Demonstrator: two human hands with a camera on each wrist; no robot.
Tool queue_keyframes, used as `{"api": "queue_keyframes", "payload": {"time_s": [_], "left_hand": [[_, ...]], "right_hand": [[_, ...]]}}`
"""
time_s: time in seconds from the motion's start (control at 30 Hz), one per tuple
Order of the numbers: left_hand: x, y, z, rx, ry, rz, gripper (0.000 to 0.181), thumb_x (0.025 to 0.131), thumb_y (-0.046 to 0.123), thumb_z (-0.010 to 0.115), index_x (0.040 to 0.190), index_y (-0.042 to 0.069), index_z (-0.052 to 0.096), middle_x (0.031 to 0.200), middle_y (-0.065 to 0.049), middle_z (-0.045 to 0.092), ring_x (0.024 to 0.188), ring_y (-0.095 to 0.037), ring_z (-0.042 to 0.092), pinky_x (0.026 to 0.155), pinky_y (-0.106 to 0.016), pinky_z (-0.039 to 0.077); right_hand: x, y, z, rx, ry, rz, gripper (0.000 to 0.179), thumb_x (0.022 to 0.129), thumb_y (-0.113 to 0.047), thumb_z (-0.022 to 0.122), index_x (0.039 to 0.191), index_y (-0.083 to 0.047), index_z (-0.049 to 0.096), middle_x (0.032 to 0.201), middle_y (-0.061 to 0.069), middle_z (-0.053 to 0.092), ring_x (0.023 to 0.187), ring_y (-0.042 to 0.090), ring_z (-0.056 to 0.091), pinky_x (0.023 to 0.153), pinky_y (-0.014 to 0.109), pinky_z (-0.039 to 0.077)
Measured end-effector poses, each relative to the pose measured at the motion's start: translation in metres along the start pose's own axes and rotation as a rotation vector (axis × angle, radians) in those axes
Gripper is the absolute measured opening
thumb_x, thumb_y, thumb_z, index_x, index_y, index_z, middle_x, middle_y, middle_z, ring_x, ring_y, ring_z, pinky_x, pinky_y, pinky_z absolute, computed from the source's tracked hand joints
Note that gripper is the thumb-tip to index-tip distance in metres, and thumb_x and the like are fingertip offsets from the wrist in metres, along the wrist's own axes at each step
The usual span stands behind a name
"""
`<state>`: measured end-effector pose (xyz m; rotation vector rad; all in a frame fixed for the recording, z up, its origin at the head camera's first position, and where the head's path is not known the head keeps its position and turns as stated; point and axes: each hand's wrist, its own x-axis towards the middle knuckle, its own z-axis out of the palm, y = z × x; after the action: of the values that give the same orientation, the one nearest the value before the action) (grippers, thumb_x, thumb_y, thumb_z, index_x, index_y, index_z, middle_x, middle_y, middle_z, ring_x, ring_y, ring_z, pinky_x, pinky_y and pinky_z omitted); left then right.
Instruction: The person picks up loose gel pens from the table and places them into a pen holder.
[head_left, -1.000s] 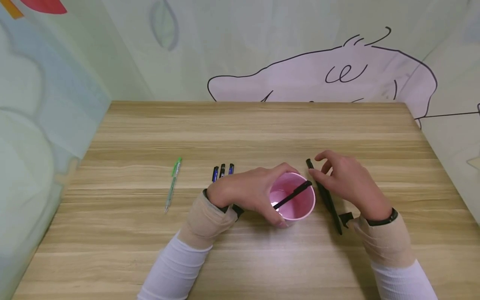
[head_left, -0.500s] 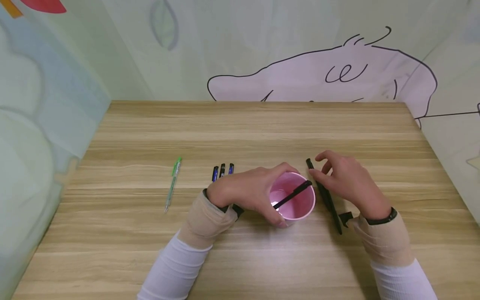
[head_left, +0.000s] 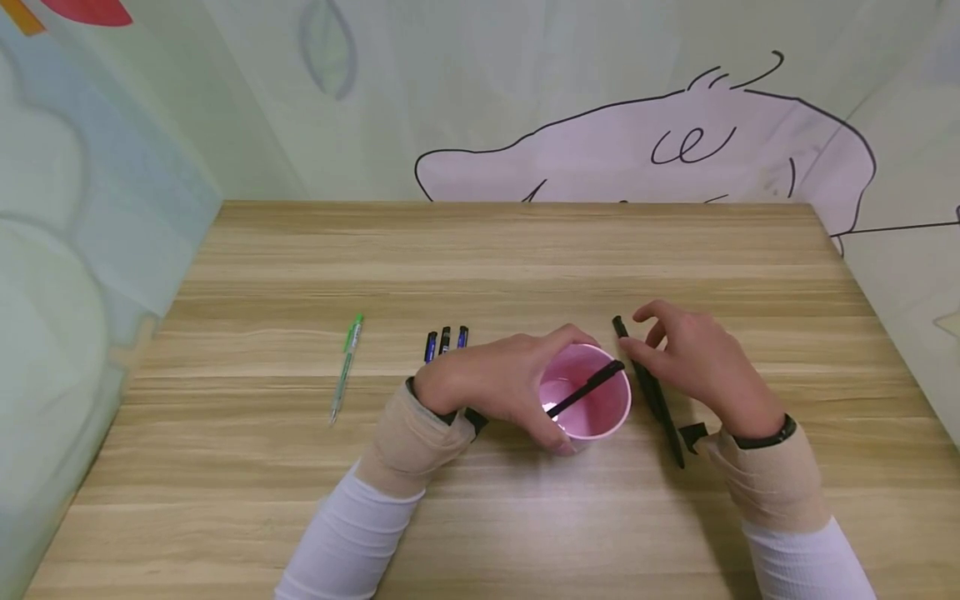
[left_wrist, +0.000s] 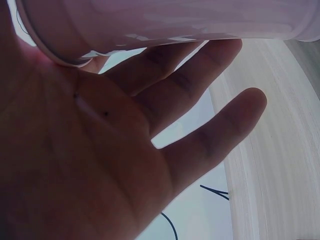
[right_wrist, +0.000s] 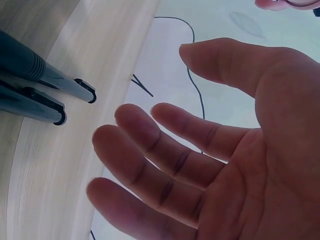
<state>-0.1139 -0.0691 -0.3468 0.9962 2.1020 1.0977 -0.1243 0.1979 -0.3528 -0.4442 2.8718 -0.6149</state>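
My left hand [head_left: 502, 375] holds a pink cup [head_left: 609, 412] near the middle of the table, thumb and fingers spread round its rim. A black pen [head_left: 588, 388] leans inside the cup, its capped end at the right rim. In the left wrist view the cup's side [left_wrist: 200, 17] lies against some of the fingers. To the cup's right, my right hand [head_left: 697, 354] hovers with loosely bent fingers and nothing in them. Beside it, black pens lie on the table; the right wrist view shows one pen [right_wrist: 70, 89] next to another pen [right_wrist: 37, 105], both apart from the fingers.
A clear pen with a green clip [head_left: 345, 371] lies on the left of the wooden table [head_left: 480, 258]. Ends of a blue pen [head_left: 431, 347], a black pen [head_left: 446, 340] and another blue pen [head_left: 462, 337] show behind my left wrist. A printed wall stands behind.
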Motion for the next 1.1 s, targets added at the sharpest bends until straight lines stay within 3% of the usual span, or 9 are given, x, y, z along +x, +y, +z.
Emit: {"api": "queue_keyframes", "payload": {"time_s": [1.1], "left_hand": [[0.0001,-0.0002,0.0004,0.006,0.005,-0.002,0.091,0.066,0.036,0.093,0.140,0.024,0.042,0.120,0.010,0.059,0.111,-0.019,0.060,0.091,-0.033,0.052]], "right_hand": [[0.0025,0.0033,0.0014,-0.003,-0.015,0.031,0.045,0.095,-0.033,0.068,0.125,0.000,0.061,0.093,0.014,0.072,0.082,0.030,0.068,0.066,0.048,0.054]]}}
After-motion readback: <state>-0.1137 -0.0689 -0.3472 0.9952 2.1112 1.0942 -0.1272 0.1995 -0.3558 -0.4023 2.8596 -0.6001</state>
